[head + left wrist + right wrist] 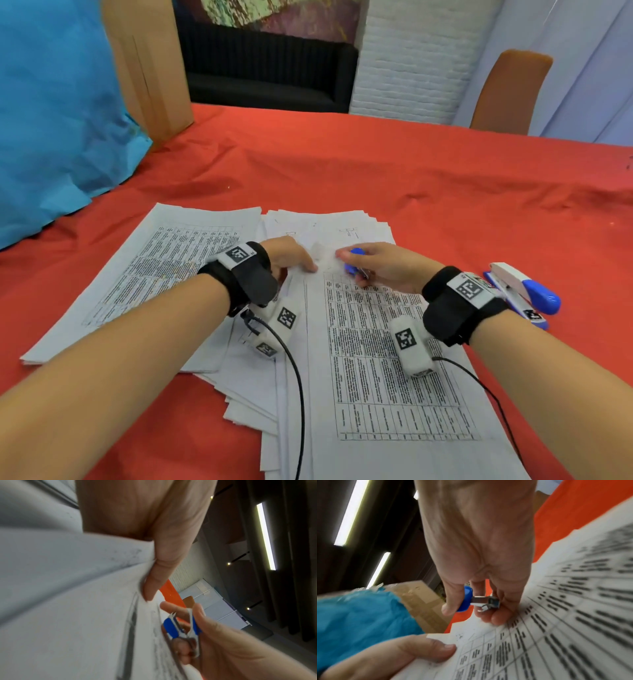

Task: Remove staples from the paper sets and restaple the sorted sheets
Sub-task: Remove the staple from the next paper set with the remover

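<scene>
A stapled paper set point(376, 342) printed with tables lies in front of me on top of other sheets. My left hand point(291, 255) pinches its top left corner, with the thumb point(436, 649) on top of the page point(556, 628). My right hand point(387, 267) grips a blue staple remover point(354, 262) just right of that corner, its metal claws point(483, 607) apart and close above the paper. In the left wrist view the staple remover point(181, 628) sits beside my left thumb point(152, 585). No staple can be made out in these frames.
A second pile of printed sheets point(154, 274) lies to the left and more sheets point(329, 226) fan out behind. A blue and white stapler point(524, 291) rests by my right wrist. The red tablecloth point(411, 178), a blue bag point(51, 120), a cardboard box point(150, 68) and a chair point(507, 92) surround them.
</scene>
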The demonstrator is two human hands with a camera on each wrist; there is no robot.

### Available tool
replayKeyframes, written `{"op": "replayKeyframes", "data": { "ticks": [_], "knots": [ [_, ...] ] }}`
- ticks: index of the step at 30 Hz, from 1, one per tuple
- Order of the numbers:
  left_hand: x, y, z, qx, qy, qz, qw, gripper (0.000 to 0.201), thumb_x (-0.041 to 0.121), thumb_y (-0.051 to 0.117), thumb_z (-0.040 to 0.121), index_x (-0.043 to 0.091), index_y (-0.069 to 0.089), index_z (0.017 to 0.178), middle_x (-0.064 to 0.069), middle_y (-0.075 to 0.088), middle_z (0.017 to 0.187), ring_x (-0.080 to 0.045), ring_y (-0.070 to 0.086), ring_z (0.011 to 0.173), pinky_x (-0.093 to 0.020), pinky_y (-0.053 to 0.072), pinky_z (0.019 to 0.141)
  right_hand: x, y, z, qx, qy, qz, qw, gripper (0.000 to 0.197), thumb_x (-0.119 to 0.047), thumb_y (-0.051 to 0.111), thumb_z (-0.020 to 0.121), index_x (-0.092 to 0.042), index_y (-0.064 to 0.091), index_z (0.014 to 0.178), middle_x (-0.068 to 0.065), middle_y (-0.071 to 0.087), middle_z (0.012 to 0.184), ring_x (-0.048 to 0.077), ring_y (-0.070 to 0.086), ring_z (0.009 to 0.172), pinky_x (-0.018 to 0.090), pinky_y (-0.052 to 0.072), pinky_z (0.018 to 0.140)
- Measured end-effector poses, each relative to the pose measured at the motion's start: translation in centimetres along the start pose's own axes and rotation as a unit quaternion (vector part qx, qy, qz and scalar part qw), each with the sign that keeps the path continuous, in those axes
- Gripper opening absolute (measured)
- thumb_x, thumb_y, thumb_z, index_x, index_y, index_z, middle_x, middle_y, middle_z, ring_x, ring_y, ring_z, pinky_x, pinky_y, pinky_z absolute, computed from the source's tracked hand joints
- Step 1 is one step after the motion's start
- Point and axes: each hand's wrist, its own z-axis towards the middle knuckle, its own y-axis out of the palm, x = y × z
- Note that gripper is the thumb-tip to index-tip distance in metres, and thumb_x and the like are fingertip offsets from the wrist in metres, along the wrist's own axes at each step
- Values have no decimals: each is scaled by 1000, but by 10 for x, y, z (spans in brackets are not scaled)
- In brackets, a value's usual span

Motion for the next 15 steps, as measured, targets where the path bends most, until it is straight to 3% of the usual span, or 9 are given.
{"op": "replayKeyframes", "data": {
  "ticks": [1,3,6,8,10,15],
  "knots": [
    [-1,1,0,2,-3,-7,1000,42,3,67,81,-8,55,120,-18,61,101,-24,55,88,-23,47,66,-5,1,0,25,-21,-103,994,50,-38,69,85,-9,57,124,6,56,87,16,51,71,27,42,68],
    [-1,1,-2,-3,-6,-25,1000,45,4,69,78,-8,56,120,-15,60,103,-24,56,92,-25,49,70,-16,4,2,93,-81,-309,943,54,-35,78,77,-18,56,123,2,58,96,16,55,82,25,43,72],
    [-2,5,4,-6,-23,-40,999,54,11,71,66,-6,57,115,-17,61,114,-34,59,106,-38,48,91,-27,11,6,95,-150,-457,871,50,-19,80,75,-15,59,120,2,59,108,18,58,98,28,47,83],
    [-4,8,10,-13,-28,-85,996,52,6,65,67,-6,56,117,-25,61,117,-40,61,106,-49,48,95,-28,12,9,76,-160,-517,838,45,-10,74,80,-13,59,123,3,57,113,18,59,101,24,42,80],
    [-3,10,7,-12,-33,-109,993,48,3,60,71,-5,55,119,-27,62,115,-41,62,102,-52,48,94,-27,11,10,65,-159,-544,821,42,-6,68,84,-13,58,124,2,56,114,20,59,101,22,38,77],
    [-11,14,25,8,-34,-144,989,67,11,63,49,-2,58,114,-25,61,117,-42,59,106,-50,47,97,-27,11,6,38,-172,-591,787,36,-10,63,88,-15,58,123,2,55,114,23,58,100,36,48,84]
  ]
}}
